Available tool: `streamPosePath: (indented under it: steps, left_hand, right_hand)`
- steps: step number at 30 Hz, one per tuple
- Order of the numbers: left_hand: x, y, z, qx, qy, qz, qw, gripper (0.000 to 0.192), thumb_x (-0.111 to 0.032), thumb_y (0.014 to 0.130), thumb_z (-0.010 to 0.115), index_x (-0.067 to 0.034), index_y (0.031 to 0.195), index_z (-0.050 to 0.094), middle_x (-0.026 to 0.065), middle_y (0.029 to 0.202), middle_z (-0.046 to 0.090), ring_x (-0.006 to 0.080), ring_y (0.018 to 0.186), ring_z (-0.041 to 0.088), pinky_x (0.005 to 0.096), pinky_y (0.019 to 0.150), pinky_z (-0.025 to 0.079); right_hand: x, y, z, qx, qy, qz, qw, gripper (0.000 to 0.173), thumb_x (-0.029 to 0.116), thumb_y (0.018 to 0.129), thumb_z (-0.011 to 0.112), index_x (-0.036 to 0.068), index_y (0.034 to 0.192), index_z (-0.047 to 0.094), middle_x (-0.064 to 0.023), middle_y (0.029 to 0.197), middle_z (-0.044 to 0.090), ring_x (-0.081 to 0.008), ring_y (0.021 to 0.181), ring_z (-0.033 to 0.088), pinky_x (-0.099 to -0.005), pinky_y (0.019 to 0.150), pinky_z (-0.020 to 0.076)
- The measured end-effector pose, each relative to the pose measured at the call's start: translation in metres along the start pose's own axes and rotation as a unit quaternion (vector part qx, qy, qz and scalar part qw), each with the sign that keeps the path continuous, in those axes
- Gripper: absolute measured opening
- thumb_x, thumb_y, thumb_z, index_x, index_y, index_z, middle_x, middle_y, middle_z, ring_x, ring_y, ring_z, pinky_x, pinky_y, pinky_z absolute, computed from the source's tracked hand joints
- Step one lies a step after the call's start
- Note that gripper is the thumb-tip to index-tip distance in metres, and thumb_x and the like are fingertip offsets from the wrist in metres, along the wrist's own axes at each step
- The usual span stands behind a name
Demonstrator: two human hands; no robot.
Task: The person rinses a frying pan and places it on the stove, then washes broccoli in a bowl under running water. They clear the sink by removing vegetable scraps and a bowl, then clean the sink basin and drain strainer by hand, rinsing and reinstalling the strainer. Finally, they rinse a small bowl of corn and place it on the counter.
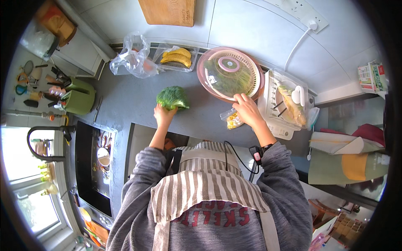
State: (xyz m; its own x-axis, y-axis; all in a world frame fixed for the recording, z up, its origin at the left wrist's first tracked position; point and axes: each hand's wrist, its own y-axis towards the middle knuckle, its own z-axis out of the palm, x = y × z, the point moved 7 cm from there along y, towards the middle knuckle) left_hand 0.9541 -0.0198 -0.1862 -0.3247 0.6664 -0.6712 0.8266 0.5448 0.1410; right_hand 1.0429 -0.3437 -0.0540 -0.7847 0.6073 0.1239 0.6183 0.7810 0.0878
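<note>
My left hand (164,115) grips a head of broccoli (172,96) from its near side, over the grey countertop (132,100). My right hand (246,108) is at the near rim of a pink salad spinner (230,73) with a clear lid, leafy greens showing inside; the fingertips seem to touch the rim, but a firm hold cannot be made out. Partly beneath the right hand lies a small plastic bag of yellow and white pieces (234,120).
Along the wall stand a clear plastic bag (133,59), bananas in a clear tray (177,58) and a white lidded appliance (279,125) with food inside. At left are a green utensil holder (80,100), metal tongs (98,109) and a black sink (84,169) with a faucet (29,141).
</note>
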Motion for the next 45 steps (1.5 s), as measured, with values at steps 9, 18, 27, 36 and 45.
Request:
streamPosePath:
  steps: [9,18,27,36,45]
  left_hand:
    - [-0.016,0.001,0.026,0.01,0.152,-0.12,0.981,0.074,-0.04,0.057,0.083,-0.005,0.116,0.056,0.0149,0.113,0.058,0.0378,0.108,0.052,0.0483,0.092,0.044]
    - [-0.11,-0.066,-0.039,0.082,-0.09,0.1,0.988,0.06,-0.017,0.071,0.08,-0.01,0.125,0.056,0.0124,0.117,0.06,0.0253,0.1,0.058,0.0348,0.081,0.051]
    - [-0.171,-0.073,0.053,0.271,-0.1,0.173,0.941,0.046,-0.019,0.07,0.08,-0.01,0.112,0.065,0.0094,0.099,0.067,0.0284,0.102,0.059,0.0374,0.088,0.047]
    - [-0.151,-0.083,0.078,0.298,-0.127,0.096,0.941,0.024,-0.017,0.076,0.073,-0.005,0.097,0.067,0.0126,0.09,0.068,0.0294,0.086,0.065,0.0373,0.079,0.05]
    - [-0.155,-0.08,0.062,0.263,-0.12,0.134,0.948,0.023,-0.018,0.077,0.073,-0.005,0.095,0.067,0.0131,0.089,0.068,0.0298,0.082,0.065,0.0354,0.076,0.05]
  right_hand:
    - [-0.022,-0.017,0.003,0.043,0.17,-0.035,0.984,0.01,0.008,0.063,0.065,0.008,0.062,0.056,-0.0031,0.066,0.058,-0.0238,0.079,0.057,-0.0371,0.084,0.0443]
    - [-0.01,-0.023,0.015,-0.01,0.402,-0.046,0.914,0.016,0.012,0.07,0.07,0.004,0.076,0.057,-0.0118,0.074,0.062,-0.0308,0.073,0.061,-0.0391,0.065,0.0473]
    - [-0.007,-0.03,0.063,-0.002,0.395,0.039,0.918,0.029,0.018,0.073,0.073,0.004,0.094,0.058,-0.0103,0.093,0.06,-0.0269,0.086,0.06,-0.036,0.078,0.049]
    - [0.01,-0.04,0.103,0.017,0.346,0.046,0.937,0.038,0.017,0.069,0.072,0.0,0.101,0.058,-0.0144,0.101,0.058,-0.0348,0.095,0.058,-0.0415,0.082,0.048]
    - [0.012,-0.03,0.091,0.013,0.378,0.044,0.925,0.031,0.012,0.07,0.07,0.0,0.097,0.061,-0.0144,0.092,0.062,-0.0343,0.086,0.062,-0.0394,0.076,0.0498]
